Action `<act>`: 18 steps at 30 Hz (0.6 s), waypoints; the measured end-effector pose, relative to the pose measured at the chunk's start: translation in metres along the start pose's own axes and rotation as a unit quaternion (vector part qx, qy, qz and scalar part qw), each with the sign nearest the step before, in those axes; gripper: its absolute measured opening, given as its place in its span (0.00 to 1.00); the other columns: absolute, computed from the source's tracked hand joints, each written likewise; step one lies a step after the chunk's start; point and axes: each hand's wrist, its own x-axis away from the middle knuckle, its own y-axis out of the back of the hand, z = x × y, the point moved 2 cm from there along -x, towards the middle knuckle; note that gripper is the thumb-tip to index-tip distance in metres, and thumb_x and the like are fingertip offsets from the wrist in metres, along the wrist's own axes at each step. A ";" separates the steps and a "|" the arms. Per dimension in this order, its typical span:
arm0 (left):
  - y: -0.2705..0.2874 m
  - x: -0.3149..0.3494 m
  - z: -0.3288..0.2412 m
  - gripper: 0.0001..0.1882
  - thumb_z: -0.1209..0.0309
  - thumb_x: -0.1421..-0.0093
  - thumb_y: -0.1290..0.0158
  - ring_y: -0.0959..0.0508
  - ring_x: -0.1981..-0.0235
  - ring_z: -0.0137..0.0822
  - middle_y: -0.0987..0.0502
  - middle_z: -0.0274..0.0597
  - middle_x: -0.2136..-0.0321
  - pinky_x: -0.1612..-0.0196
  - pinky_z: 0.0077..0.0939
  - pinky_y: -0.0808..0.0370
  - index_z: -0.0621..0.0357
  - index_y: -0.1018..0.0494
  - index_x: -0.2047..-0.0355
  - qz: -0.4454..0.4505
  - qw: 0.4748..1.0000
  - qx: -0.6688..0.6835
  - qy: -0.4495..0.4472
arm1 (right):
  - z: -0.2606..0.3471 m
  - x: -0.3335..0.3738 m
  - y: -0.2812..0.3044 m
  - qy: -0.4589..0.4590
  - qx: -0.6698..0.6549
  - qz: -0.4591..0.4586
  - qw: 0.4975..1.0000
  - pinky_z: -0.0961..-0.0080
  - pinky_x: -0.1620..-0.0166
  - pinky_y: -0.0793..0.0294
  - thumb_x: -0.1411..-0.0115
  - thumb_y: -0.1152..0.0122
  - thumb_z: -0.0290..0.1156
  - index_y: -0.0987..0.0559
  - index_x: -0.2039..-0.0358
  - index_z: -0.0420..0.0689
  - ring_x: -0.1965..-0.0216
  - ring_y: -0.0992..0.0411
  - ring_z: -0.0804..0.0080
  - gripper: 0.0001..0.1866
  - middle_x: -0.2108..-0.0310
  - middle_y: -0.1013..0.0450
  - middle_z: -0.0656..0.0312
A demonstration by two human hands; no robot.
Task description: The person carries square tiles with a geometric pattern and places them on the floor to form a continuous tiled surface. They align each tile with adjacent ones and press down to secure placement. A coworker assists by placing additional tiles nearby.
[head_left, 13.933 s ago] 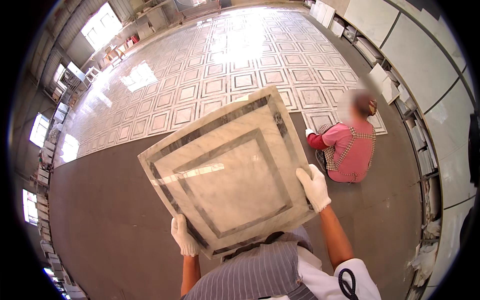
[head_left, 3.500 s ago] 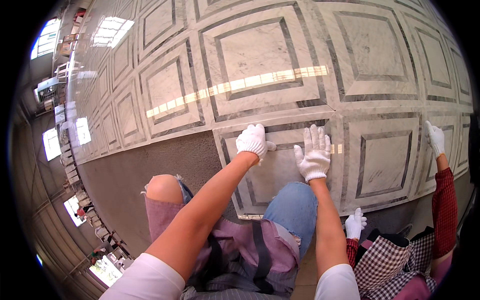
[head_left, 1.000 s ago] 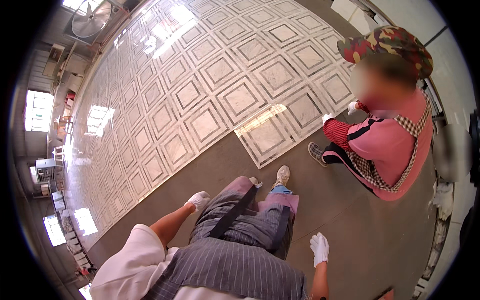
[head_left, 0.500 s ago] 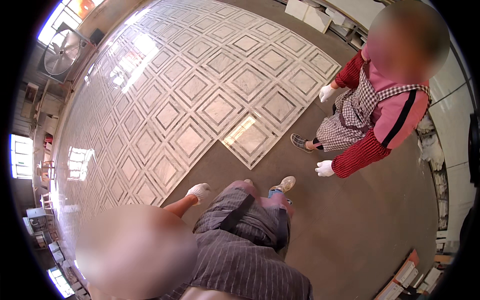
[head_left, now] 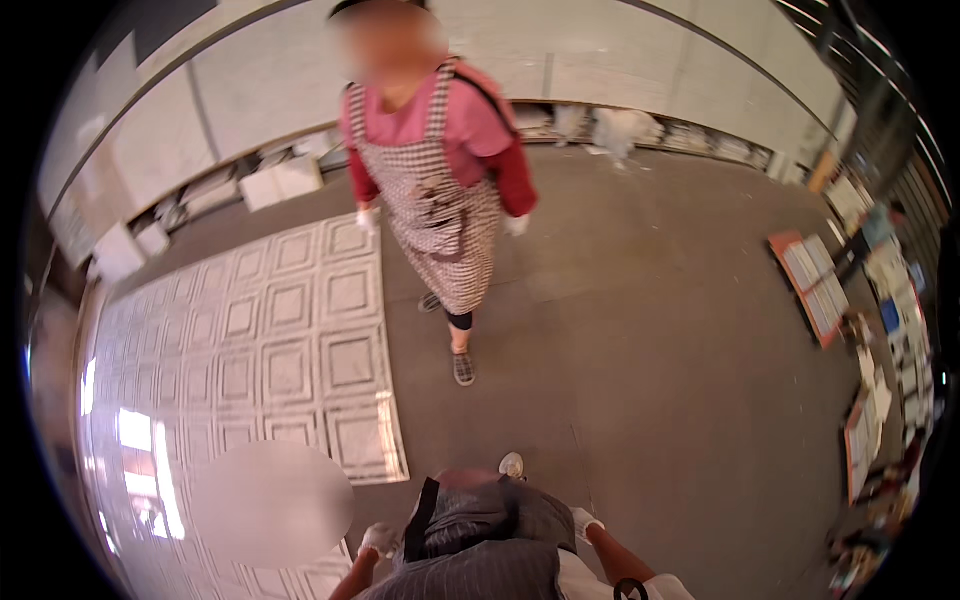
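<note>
My left hand (head_left: 380, 540) wears a white glove and hangs beside my grey striped apron (head_left: 480, 525). Its fingers are loosely bent, and nothing shows in it. On the other side of the apron is my right hand (head_left: 587, 523), also white-gloved. Its fingers are partly hidden by the cloth and blurred. Close to my left hand lies a large panel of pale marble tiles (head_left: 350, 405) with dark nested-square patterns. One of my shoes (head_left: 511, 465) shows ahead of the apron.
A person (head_left: 430, 190) in a checked apron, red sleeves and white gloves stands ahead by the tiles' edge. Pale slabs (head_left: 620, 80) line the back. At right are stacked tiles on a pallet (head_left: 812, 285), a second stack (head_left: 858, 445) and another person (head_left: 880, 228).
My view has swung to the right, so the tiles now lie at left and the co-worker stands ahead. My right hand has come into view. The co-worker's body and feet have shifted.
</note>
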 end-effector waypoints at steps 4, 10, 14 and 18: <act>0.034 -0.077 -0.085 0.17 0.62 0.40 0.50 0.20 0.66 0.36 0.19 0.45 0.70 0.62 0.29 0.24 0.64 0.22 0.62 0.016 0.999 -0.023 -0.023 | -0.006 -0.021 0.020 0.014 -0.069 -0.028 0.997 0.73 0.40 0.40 0.32 0.56 0.45 0.33 0.41 0.47 0.40 0.37 0.66 0.24 0.40 0.33 0.60; 0.076 -0.108 -0.400 0.10 0.71 0.42 0.51 0.24 0.77 0.30 0.23 0.41 0.76 0.72 0.27 0.27 0.66 0.24 0.68 0.016 0.987 0.062 -0.146 | -0.091 0.058 0.116 0.032 -0.120 -0.179 0.976 0.71 0.47 0.31 0.33 0.55 0.43 0.26 0.47 0.41 0.51 0.27 0.63 0.22 0.50 0.25 0.58; 0.117 -0.082 -0.590 0.21 0.65 0.42 0.46 0.24 0.52 0.49 0.23 0.56 0.55 0.48 0.37 0.28 0.64 0.28 0.51 -0.119 0.966 -0.013 -0.231 | -0.049 0.128 0.185 -0.091 -0.446 -0.206 0.866 0.70 0.56 0.26 0.35 0.52 0.42 0.24 0.51 0.43 0.58 0.24 0.66 0.20 0.56 0.23 0.59; 0.173 -0.079 -0.665 0.33 0.68 0.47 0.40 0.34 0.41 0.54 0.33 0.57 0.43 0.38 0.41 0.38 0.62 0.37 0.41 -0.317 0.868 -0.092 -0.370 | -0.037 0.089 0.148 -0.071 -0.476 -0.265 0.836 0.65 0.60 0.26 0.38 0.48 0.40 0.23 0.57 0.44 0.62 0.26 0.61 0.15 0.60 0.24 0.56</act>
